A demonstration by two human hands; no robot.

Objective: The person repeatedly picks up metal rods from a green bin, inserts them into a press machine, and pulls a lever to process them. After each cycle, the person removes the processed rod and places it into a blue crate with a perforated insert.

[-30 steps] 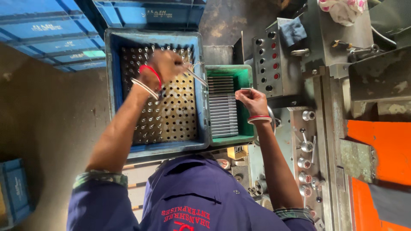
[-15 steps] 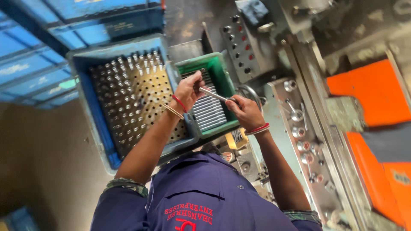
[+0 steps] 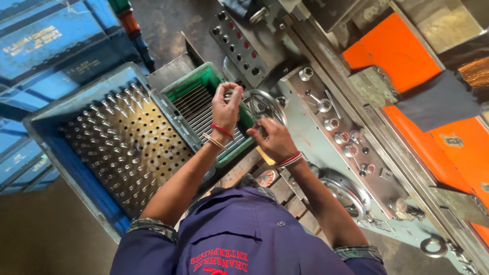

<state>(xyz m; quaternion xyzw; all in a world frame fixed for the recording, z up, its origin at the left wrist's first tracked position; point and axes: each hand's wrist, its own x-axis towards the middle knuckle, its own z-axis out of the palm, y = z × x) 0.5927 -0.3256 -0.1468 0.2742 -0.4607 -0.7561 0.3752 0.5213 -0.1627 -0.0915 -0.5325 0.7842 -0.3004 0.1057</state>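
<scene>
My left hand (image 3: 225,108) is raised over the near end of a green tray (image 3: 202,77) that holds a row of thin metal rods (image 3: 195,109). Its fingers are pinched shut on what looks like one thin rod, mostly hidden by the fingers. My right hand (image 3: 273,141) sits just to the right, fingers curled beside a round metal handwheel (image 3: 276,111). Whether it grips anything is hidden. Left of the tray a blue crate (image 3: 53,119) carries a perforated brass-coloured plate (image 3: 137,153) with several upright pins.
A grey machine fills the right side, with a button panel (image 3: 239,43), knobs (image 3: 331,123), a second handwheel (image 3: 346,197) and orange covers (image 3: 402,51). A dark cloth (image 3: 438,102) lies on the orange cover. Stacked blue crates (image 3: 41,40) stand at the upper left.
My left hand left the blue crate's pin plate and came right, over the green tray. Both hands then moved close together near the handwheel. The view swung and drew closer.
</scene>
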